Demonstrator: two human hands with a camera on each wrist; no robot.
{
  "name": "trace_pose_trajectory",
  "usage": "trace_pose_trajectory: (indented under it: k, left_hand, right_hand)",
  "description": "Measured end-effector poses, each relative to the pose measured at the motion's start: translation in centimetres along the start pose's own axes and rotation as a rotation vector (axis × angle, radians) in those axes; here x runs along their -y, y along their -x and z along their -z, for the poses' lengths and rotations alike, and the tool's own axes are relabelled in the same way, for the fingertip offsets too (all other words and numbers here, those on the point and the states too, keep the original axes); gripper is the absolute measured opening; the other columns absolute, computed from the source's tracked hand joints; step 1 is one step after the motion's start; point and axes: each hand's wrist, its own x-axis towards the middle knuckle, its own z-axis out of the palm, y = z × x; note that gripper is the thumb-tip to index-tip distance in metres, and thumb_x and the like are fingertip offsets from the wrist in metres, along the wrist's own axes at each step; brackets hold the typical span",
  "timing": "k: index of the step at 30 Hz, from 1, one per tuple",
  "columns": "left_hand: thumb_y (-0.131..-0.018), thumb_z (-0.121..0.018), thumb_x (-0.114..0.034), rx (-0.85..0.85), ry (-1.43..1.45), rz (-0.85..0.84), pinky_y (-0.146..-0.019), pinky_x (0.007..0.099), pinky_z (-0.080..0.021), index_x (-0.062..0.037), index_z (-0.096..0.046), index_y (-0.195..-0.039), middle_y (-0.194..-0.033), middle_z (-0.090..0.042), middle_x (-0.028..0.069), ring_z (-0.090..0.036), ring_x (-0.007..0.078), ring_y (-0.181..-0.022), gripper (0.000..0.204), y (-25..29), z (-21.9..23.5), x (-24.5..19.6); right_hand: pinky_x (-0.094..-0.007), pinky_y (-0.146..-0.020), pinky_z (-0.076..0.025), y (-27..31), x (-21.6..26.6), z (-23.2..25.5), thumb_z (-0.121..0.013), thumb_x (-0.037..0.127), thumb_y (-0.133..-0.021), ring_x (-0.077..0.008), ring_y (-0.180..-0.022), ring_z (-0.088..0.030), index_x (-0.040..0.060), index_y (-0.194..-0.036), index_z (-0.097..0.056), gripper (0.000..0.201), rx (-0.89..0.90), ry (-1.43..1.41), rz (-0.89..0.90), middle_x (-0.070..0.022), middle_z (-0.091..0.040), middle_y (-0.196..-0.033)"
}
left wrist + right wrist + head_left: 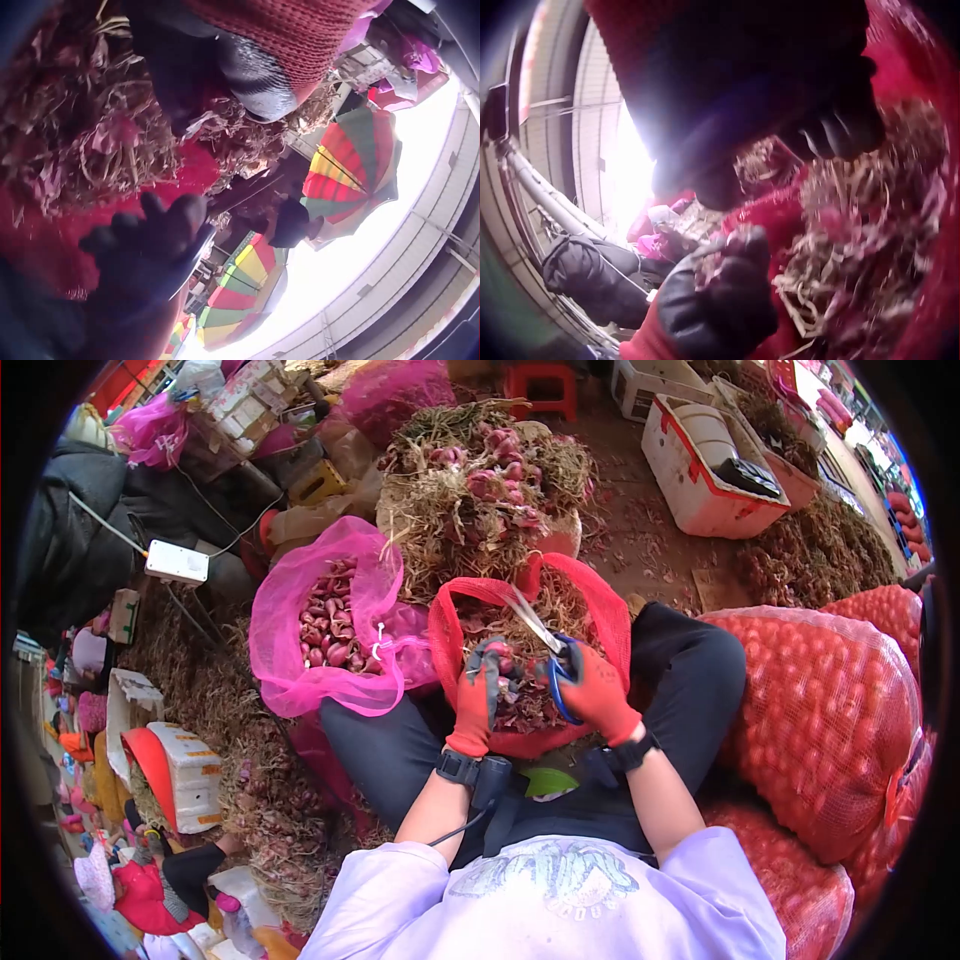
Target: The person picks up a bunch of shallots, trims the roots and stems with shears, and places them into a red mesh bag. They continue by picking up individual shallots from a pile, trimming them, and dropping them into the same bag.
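Observation:
My right hand (pixel 598 698), in a red and dark-coated glove, grips scissors by their blue handles (pixel 560 678). The scissor blades (pixel 535 622) point forward and to the left, spread slightly apart. Beside it my left hand (pixel 478 698), gloved alike, curls its fingers round a small pinkish shallot (pixel 709 271), mostly covered by the glove. Both hands are over a red mesh bag (pixel 445 635) between the legs, which holds dry stalks and skins (pixel 847 277). A pink mesh bag (pixel 275 660) to the left contains loose peeled-looking shallots (pixel 335 630).
In front lies a heap of shallots with dry stalks (pixel 490 480). Full red mesh sacks (pixel 810 710) stand at the right. White foam boxes (pixel 690 480) and a red stool (pixel 540 388) are farther ahead. A person in red (pixel 150 895) sits at lower left.

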Motion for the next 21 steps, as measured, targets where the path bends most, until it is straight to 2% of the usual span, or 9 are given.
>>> trace_pose_trajectory:
  k: [1,4,7,10,13,19,21]
  left_hand:
    - [-0.096,-0.048,-0.020,-0.038,0.018,-0.037,-0.048,0.0179,-0.039,-0.0096,-0.053,-0.110,-0.078,-0.050,-0.0029,-0.046,0.0036,-0.060,0.018,-0.5,1.1,0.2]
    - [-0.096,-0.049,-0.019,-0.095,0.084,-0.088,-0.048,0.0160,-0.039,-0.0123,-0.055,-0.107,-0.080,-0.054,-0.0025,-0.046,0.0020,-0.059,0.014,-0.1,2.5,-0.6]
    - [-0.096,-0.050,-0.020,-0.150,0.058,-0.174,-0.048,0.0152,-0.039,-0.0119,-0.057,-0.107,-0.082,-0.055,-0.0029,-0.046,0.0009,-0.060,0.016,-0.8,2.6,-0.2]
    - [-0.096,-0.048,-0.019,-0.198,-0.103,-0.218,-0.050,0.0152,-0.039,-0.0098,-0.056,-0.111,-0.085,-0.056,-0.0027,-0.047,0.0009,-0.061,0.019,-1.2,2.3,0.5]
    - [-0.097,-0.046,-0.016,-0.127,-0.228,-0.237,-0.053,0.0150,-0.039,-0.0078,-0.055,-0.114,-0.087,-0.057,-0.0021,-0.048,0.0010,-0.064,0.021,-0.9,2.7,0.8]
    - [-0.096,-0.046,-0.016,-0.161,-0.291,-0.307,-0.056,0.0161,-0.041,-0.0066,-0.054,-0.114,-0.090,-0.059,-0.0003,-0.052,0.0025,-0.068,0.021,-0.4,1.9,1.0]
    - [-0.096,-0.047,-0.016,-0.124,-0.351,-0.240,-0.057,0.0167,-0.042,-0.0063,-0.054,-0.114,-0.092,-0.059,0.0005,-0.053,0.0032,-0.068,0.021,-0.5,2.5,1.1]
  right_hand:
    - [-0.0382,-0.069,-0.049,0.2,0.7,1.1,-0.068,0.045,-0.074,-0.0311,-0.078,-0.063,0.0050,-0.098,-0.060,0.048,0.017,0.116,0.026,-0.0147,-0.063,-0.090]
    - [-0.0382,-0.064,-0.049,1.2,1.2,3.0,-0.069,0.042,-0.071,-0.0293,-0.074,-0.063,0.0070,-0.089,-0.062,0.040,0.114,0.290,0.096,-0.0117,-0.062,-0.082]
    - [-0.0383,-0.061,-0.049,2.0,1.0,3.5,-0.069,0.041,-0.070,-0.0290,-0.068,-0.062,0.0077,-0.085,-0.062,0.037,0.193,0.290,0.112,-0.0113,-0.062,-0.077]
    - [-0.0388,-0.058,-0.048,2.4,0.3,2.9,-0.070,0.041,-0.069,-0.0289,-0.064,-0.061,0.0084,-0.081,-0.062,0.035,0.136,0.330,0.143,-0.0107,-0.061,-0.073]
    - [-0.0371,-0.059,-0.048,2.2,0.7,3.0,-0.071,0.038,-0.070,-0.0303,-0.067,-0.062,0.0067,-0.083,-0.065,0.034,0.176,0.370,0.122,-0.0105,-0.062,-0.072]
    - [-0.0377,-0.057,-0.047,2.3,0.6,3.3,-0.068,0.037,-0.072,-0.0302,-0.064,-0.061,0.0071,-0.078,-0.062,0.031,0.283,0.507,0.101,-0.0115,-0.061,-0.070]
    - [-0.0383,-0.058,-0.047,2.0,0.7,3.7,-0.069,0.034,-0.072,-0.0310,-0.064,-0.061,0.0066,-0.078,-0.063,0.029,0.301,0.495,0.109,-0.0125,-0.061,-0.069]
